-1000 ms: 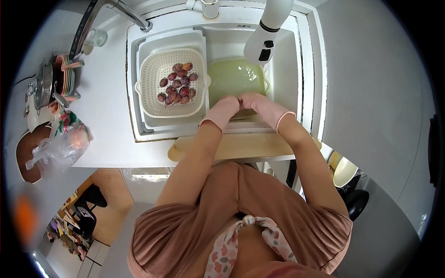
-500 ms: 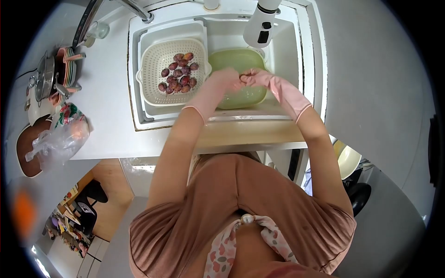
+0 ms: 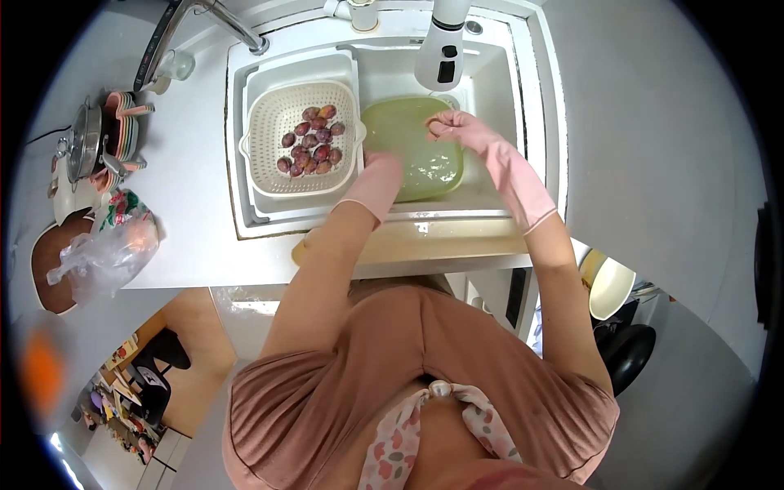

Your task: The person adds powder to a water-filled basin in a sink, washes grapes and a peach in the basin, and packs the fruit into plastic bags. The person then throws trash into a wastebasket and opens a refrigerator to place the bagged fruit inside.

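Observation:
My right hand (image 3: 459, 129), in a pink rubber glove, is raised over the far right part of a green basin (image 3: 437, 186) of water. Its fingers are pinched together, and a small reddish-brown bit shows at their tips, too small to name. My left hand (image 3: 382, 173), gloved the same way, is low at the basin's left side, beside a cream colander (image 3: 260, 167). Motion blur smears its fingers, so I cannot tell whether they hold anything. Inside the colander lie several purple-red plums (image 3: 310, 140).
Both vessels sit in a white double sink (image 3: 494, 82). A white faucet head (image 3: 441, 61) hangs over the basin's far edge. On the left counter are a lidded glass pot (image 3: 84, 143), a plastic bag (image 3: 110, 253) and a glass cup (image 3: 177, 64).
My hands were together over the basin; now they are apart. The left has moved down and left towards the basin's edge, while the right stays raised with its fingers pinched.

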The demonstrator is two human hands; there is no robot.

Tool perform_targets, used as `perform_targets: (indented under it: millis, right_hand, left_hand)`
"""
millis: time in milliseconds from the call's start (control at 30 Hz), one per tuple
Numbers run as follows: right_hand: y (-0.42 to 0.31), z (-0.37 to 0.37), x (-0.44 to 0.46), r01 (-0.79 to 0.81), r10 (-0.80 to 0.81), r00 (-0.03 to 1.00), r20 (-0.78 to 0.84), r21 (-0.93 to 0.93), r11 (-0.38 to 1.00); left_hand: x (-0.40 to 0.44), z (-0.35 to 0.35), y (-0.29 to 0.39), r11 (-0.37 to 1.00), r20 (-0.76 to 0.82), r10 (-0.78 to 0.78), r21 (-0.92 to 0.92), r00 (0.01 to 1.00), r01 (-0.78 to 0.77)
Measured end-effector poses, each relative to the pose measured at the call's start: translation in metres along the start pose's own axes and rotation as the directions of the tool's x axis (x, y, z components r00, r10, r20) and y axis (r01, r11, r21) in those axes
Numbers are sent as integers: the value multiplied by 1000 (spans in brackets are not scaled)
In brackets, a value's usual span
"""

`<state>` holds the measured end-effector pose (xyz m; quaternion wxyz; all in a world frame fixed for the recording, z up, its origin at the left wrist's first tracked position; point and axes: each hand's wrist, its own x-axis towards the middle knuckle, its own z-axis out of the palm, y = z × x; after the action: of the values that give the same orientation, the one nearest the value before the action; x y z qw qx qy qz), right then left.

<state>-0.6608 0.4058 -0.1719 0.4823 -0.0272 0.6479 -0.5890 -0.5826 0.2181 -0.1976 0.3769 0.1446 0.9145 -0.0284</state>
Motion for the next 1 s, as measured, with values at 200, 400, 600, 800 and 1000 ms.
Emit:
perform_targets:
  millis: [200, 400, 600, 800, 1000]
  right_hand:
    - [29, 4, -6, -58, -31, 990, -141, -590, 806]
    - [-35, 59, 6, 67, -201, 968, -152, -614, 787]
    - [-127, 186, 31, 252, -348, 931, 108, -881, 399]
    - [-144, 269, 53, 307, -348, 889, 297, -951, -28]
    - [-210, 447, 87, 522, -457, 772, 441, -851, 61]
  left_hand:
    - [-16, 4, 18, 948, -100, 95, -295, 990, -121]
    - [-105, -38, -7, 769, -334, -72, -618, 940, -161]
    - [-249, -45, -47, 404, -278, -271, -902, 922, -153]
    - [-391, 30, -128, 153, -292, -530, -957, 796, -248]
    - [-495, 157, -254, -28, -90, -925, -953, 369, -302]
